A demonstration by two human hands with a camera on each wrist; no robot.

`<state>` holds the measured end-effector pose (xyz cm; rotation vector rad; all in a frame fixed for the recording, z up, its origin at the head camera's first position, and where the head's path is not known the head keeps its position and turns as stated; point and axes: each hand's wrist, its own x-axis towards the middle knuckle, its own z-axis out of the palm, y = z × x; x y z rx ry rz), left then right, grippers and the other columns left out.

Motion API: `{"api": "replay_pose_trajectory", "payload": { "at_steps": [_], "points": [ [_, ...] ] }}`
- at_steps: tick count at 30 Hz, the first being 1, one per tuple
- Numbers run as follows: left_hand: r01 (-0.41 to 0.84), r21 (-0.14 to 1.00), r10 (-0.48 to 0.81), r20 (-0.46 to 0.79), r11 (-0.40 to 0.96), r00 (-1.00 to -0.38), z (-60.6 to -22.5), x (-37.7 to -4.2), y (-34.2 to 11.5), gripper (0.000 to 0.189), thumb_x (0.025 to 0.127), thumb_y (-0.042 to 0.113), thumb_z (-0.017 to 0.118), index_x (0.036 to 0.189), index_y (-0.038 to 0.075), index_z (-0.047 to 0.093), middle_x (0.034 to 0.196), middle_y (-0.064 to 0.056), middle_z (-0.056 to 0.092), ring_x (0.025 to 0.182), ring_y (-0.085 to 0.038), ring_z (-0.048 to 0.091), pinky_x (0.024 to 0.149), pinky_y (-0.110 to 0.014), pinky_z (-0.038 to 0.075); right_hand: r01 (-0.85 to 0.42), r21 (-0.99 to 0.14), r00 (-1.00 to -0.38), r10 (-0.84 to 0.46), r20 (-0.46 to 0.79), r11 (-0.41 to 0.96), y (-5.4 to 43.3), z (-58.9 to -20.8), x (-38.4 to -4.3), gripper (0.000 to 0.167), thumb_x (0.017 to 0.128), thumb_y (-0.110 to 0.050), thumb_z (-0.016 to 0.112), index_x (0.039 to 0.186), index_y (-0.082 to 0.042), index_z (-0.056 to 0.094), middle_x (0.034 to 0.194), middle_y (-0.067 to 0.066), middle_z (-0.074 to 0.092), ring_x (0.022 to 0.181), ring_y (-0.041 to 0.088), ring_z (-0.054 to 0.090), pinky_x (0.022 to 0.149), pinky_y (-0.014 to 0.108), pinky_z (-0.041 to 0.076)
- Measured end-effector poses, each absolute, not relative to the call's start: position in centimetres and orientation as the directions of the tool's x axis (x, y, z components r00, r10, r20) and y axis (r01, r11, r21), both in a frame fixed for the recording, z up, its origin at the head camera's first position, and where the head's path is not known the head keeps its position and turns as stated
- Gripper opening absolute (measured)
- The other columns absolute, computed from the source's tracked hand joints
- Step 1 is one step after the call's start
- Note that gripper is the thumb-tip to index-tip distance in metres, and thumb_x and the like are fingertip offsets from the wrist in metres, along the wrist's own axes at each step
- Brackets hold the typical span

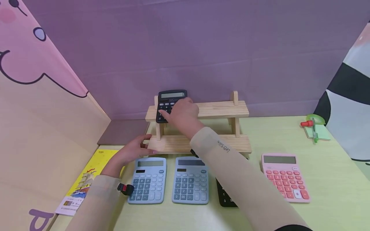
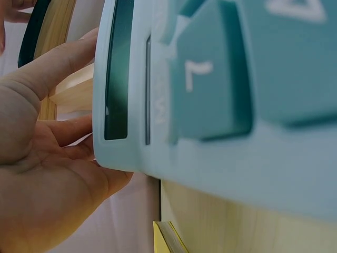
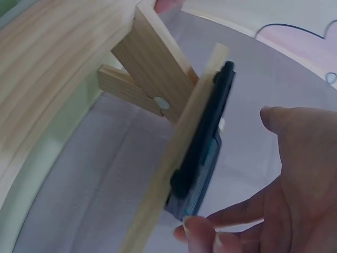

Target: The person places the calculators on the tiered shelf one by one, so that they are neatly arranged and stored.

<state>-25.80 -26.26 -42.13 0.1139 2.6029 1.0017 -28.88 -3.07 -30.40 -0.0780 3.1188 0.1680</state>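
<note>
A black calculator [image 1: 171, 100] leans, keys outward, on the left part of the upper board of a two-tier wooden rack [image 1: 222, 109]. My right hand [image 1: 185, 113] is over its right side. In the right wrist view, fingertips [image 3: 196, 232] are at the edge of that calculator, and the thumb stands apart from it. My left hand [image 1: 133, 150] holds the left end of the lower board [image 1: 176, 144], thumb at the front and fingers toward the back. In the left wrist view a blue calculator [image 2: 118, 153] covers those fingertips.
Before the rack lie two blue calculators, one at left [image 1: 148, 179] and one at middle [image 1: 190, 181], a black calculator [image 1: 225, 195] partly under my right sleeve, and a pink calculator [image 1: 284, 179]. A yellow booklet [image 1: 89, 176] lies left; a notepad [image 1: 323, 133] and pen [image 1: 314, 130] lie right.
</note>
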Motion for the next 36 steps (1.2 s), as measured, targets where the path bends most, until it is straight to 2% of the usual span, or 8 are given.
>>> {"api": "replay_pose_trajectory", "payload": {
  "at_steps": [8, 12, 15, 19, 25, 29, 33, 36],
  "points": [
    [-0.053, 0.662, 0.198, -0.299, 0.748, -0.934, -42.0, -25.8, -26.1, 0.102, 0.089, 0.045, 0.086, 0.169, 0.014, 0.031, 0.157, -0.021, 0.051, 0.135, -0.039, 0.056, 0.111, -0.051, 0.056, -0.097, -0.146, -0.995, -0.098, -0.003, 0.985, 1.5, -29.6, -27.4, 0.1, 0.102, -0.083, 0.022, 0.152, -0.002, 0.054, 0.138, 0.015, 0.064, 0.112, 0.029, 0.07, 0.092, 0.045, 0.063],
    [-0.06, 0.661, 0.195, -0.306, 0.748, -0.932, -42.0, -25.8, -26.0, 0.103, 0.088, 0.046, 0.086, 0.169, 0.014, 0.029, 0.156, -0.022, 0.051, 0.134, -0.039, 0.056, 0.111, -0.051, 0.055, -0.104, -0.211, -0.995, -0.102, 0.022, 0.972, 4.6, -29.1, -26.4, 0.094, 0.104, -0.08, 0.025, 0.146, -0.003, 0.056, 0.13, 0.015, 0.064, 0.104, 0.03, 0.068, 0.086, 0.047, 0.062],
    [-0.054, 0.663, 0.201, -0.303, 0.747, -0.932, -42.0, -25.8, -26.0, 0.103, 0.089, 0.045, 0.085, 0.169, 0.014, 0.029, 0.156, -0.021, 0.051, 0.134, -0.039, 0.056, 0.111, -0.051, 0.055, -0.108, -0.222, -0.993, -0.098, 0.058, 0.969, 7.0, -29.0, -25.5, 0.09, 0.105, -0.078, 0.028, 0.138, -0.001, 0.058, 0.122, 0.016, 0.064, 0.094, 0.031, 0.068, 0.077, 0.045, 0.06],
    [-0.046, 0.665, 0.208, -0.298, 0.746, -0.932, -42.0, -25.8, -26.0, 0.102, 0.089, 0.045, 0.085, 0.169, 0.014, 0.029, 0.156, -0.021, 0.051, 0.134, -0.039, 0.055, 0.109, -0.05, 0.056, -0.116, -0.23, -0.99, -0.093, 0.109, 0.966, 10.0, -28.8, -24.2, 0.087, 0.106, -0.073, 0.034, 0.136, 0.005, 0.056, 0.127, 0.024, 0.063, 0.09, 0.035, 0.07, 0.071, 0.047, 0.061],
    [-0.036, 0.67, 0.217, -0.289, 0.741, -0.932, -42.2, -26.0, -26.1, 0.102, 0.089, 0.045, 0.085, 0.169, 0.014, 0.03, 0.156, -0.02, 0.051, 0.134, -0.039, 0.055, 0.109, -0.05, 0.056, -0.133, -0.257, -0.986, -0.1, 0.137, 0.957, 14.2, -29.1, -21.8, 0.091, 0.108, -0.067, 0.039, 0.159, 0.009, 0.036, 0.153, 0.036, 0.051, 0.112, 0.051, 0.071, 0.078, 0.059, 0.063],
    [-0.027, 0.665, 0.219, -0.284, 0.747, -0.933, -42.4, -26.0, -26.2, 0.102, 0.089, 0.046, 0.085, 0.169, 0.014, 0.03, 0.157, -0.02, 0.051, 0.135, -0.039, 0.056, 0.11, -0.05, 0.056, -0.137, -0.258, -0.98, -0.093, 0.176, 0.956, 16.9, -30.0, -19.7, 0.09, 0.108, -0.064, 0.043, 0.161, 0.009, 0.034, 0.152, 0.037, 0.052, 0.12, 0.053, 0.068, 0.081, 0.062, 0.061],
    [-0.027, 0.659, 0.216, -0.285, 0.751, -0.934, -42.4, -26.0, -26.3, 0.101, 0.09, 0.046, 0.084, 0.169, 0.016, 0.03, 0.157, -0.019, 0.051, 0.135, -0.039, 0.056, 0.11, -0.05, 0.056, -0.092, -0.241, -0.982, -0.047, 0.185, 0.966, 19.3, -31.3, -17.7, 0.088, 0.107, -0.062, 0.048, 0.161, 0.007, 0.035, 0.151, 0.036, 0.052, 0.133, 0.055, 0.057, 0.093, 0.07, 0.057],
    [-0.023, 0.658, 0.221, -0.286, 0.753, -0.932, -42.3, -26.0, -26.3, 0.101, 0.09, 0.047, 0.084, 0.169, 0.015, 0.03, 0.157, -0.02, 0.051, 0.134, -0.039, 0.056, 0.109, -0.05, 0.056, -0.057, -0.208, -0.98, -0.015, 0.198, 0.977, 21.3, -32.5, -16.4, 0.087, 0.106, -0.059, 0.053, 0.159, 0.009, 0.037, 0.148, 0.039, 0.052, 0.131, 0.059, 0.054, 0.097, 0.072, 0.054]
  ]
}}
